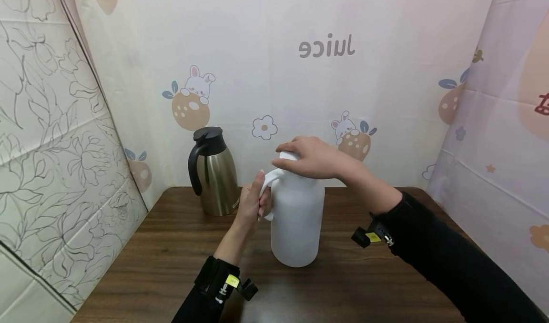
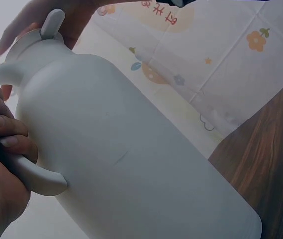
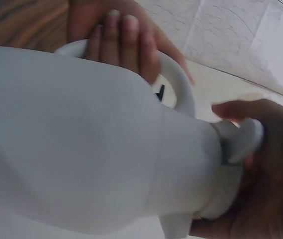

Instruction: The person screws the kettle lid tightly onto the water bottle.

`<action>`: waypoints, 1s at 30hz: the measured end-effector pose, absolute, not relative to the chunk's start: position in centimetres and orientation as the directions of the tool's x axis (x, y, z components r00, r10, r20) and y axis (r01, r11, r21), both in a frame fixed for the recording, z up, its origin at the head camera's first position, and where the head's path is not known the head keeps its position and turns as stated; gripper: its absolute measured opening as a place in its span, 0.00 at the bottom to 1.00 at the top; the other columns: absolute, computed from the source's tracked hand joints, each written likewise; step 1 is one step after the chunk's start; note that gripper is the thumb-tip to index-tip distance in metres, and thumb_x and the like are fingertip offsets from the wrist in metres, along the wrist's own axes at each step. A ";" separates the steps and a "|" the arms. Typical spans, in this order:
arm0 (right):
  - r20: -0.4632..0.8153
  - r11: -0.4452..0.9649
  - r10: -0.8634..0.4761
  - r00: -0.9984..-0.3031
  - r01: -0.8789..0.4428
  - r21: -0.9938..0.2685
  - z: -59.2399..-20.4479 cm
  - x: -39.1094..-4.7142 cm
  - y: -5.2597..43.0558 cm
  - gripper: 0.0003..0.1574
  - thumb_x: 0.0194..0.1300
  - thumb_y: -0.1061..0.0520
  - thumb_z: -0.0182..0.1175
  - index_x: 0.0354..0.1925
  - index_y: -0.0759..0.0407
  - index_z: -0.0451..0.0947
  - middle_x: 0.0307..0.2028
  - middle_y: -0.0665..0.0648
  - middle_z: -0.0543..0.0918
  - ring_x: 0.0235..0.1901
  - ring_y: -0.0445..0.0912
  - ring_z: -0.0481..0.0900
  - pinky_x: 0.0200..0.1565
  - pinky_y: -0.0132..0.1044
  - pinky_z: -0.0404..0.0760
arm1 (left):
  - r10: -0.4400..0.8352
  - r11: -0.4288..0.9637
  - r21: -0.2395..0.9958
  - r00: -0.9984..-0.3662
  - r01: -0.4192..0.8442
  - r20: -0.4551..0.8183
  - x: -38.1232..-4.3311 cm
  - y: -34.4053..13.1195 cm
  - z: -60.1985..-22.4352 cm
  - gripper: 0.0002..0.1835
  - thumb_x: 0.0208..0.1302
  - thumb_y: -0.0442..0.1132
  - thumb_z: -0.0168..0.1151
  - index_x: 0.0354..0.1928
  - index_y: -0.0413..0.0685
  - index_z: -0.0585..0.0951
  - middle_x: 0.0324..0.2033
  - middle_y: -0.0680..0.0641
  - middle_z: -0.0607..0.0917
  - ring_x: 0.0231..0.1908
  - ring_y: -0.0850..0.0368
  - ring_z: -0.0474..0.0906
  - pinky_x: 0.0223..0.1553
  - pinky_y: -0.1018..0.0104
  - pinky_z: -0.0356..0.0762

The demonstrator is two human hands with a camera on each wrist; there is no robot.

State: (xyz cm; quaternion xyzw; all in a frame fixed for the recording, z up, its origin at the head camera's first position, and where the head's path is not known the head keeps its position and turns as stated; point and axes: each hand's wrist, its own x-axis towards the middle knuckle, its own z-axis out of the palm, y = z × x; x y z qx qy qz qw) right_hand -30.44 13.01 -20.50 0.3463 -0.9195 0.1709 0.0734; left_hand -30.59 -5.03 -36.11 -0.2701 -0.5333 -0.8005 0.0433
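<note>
A white thermal jug (image 1: 297,223) stands upright in the middle of the head view, its handle (image 1: 271,176) facing left. My left hand (image 1: 250,201) grips that handle, fingers curled through the loop and thumb up along it. Over the jug's top, my right hand (image 1: 315,157) holds the lid (image 1: 288,156) from above. The right wrist view shows its thumb and fingers on opposite sides of the lid, with a raised thumb lever (image 3: 248,140) between. The palm hides part of the lid. A small dark scratch (image 2: 120,158) marks the jug's side.
Behind and left of the jug is a brushed gold-brown metal thermal jug (image 1: 218,185) with a black lid and handle. Both are at a dark wood table (image 1: 364,285). Printed curtains (image 1: 266,75) close off the back and both sides.
</note>
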 end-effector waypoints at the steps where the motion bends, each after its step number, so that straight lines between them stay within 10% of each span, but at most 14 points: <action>1: 0.236 0.693 -0.623 -0.746 -0.666 -0.277 -20.4 -30.5 13.3 0.34 0.68 0.34 0.55 0.62 0.54 0.77 0.56 0.57 0.81 0.54 0.48 0.76 0.49 0.49 0.80 | 0.220 -0.429 0.829 -0.849 0.358 0.480 -30.6 -5.0 -36.1 0.34 0.77 0.58 0.43 0.10 0.52 0.65 0.04 0.59 0.68 0.05 0.63 0.59 0.08 0.76 0.55; 16: 0.490 0.295 -0.795 -0.358 -0.933 -0.204 -22.4 -33.6 14.9 0.18 0.67 0.47 0.60 0.54 0.47 0.83 0.53 0.47 0.83 0.55 0.39 0.76 0.49 0.48 0.82 | 0.216 -0.419 0.841 -0.862 0.342 0.458 -30.6 -5.1 -36.2 0.34 0.75 0.60 0.44 0.10 0.52 0.65 0.05 0.59 0.68 0.06 0.64 0.60 0.08 0.76 0.56; 23: 0.549 0.278 -0.765 -0.338 -0.941 -0.193 -23.1 -33.9 14.8 0.15 0.67 0.51 0.60 0.50 0.47 0.85 0.48 0.47 0.85 0.49 0.38 0.78 0.39 0.42 0.84 | 0.215 -0.417 0.846 -0.868 0.333 0.447 -30.7 -5.0 -36.1 0.34 0.76 0.59 0.44 0.10 0.52 0.65 0.05 0.59 0.68 0.05 0.64 0.60 0.07 0.76 0.57; 30: 0.542 0.436 -0.694 -0.474 -0.876 -0.206 -23.1 -32.9 14.1 0.14 0.68 0.50 0.59 0.47 0.48 0.86 0.46 0.49 0.86 0.48 0.40 0.79 0.42 0.44 0.83 | 0.210 -0.412 0.851 -0.875 0.325 0.436 -30.6 -5.1 -36.2 0.33 0.76 0.60 0.44 0.11 0.52 0.65 0.05 0.58 0.68 0.05 0.63 0.60 0.07 0.76 0.57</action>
